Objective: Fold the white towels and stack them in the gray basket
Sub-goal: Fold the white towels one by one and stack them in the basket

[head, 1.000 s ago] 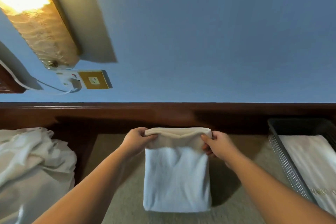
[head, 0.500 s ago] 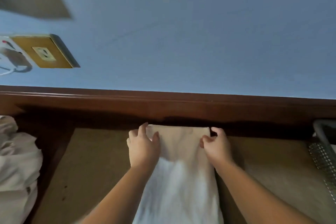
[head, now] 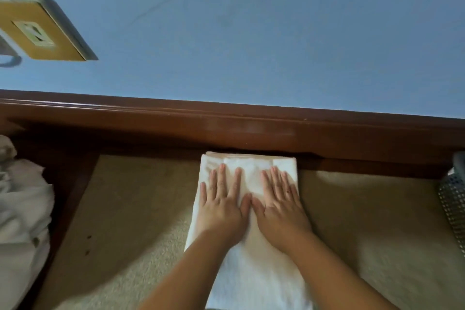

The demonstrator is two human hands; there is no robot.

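Both hands lie flat with fingers straight and spread on the folded white towel point(head: 247, 254), the left hand point(head: 221, 205) and right hand point(head: 279, 205) side by side, thumbs touching at the middle. They cover much of the towel's far half; its near end is cut off by the lower edge of the view. The towel rests on a beige carpet point(head: 372, 221), its far folded edge just beside the dark wooden ledge point(head: 251, 131) below a blue wall point(head: 251, 33). At the far right only a sliver of the gray basket point(head: 453, 199) shows, its contents out of view. At the left edge a crumpled white heap of cloth point(head: 20, 209) is partly cut off. A brass socket plate point(head: 42, 30) is blurred.
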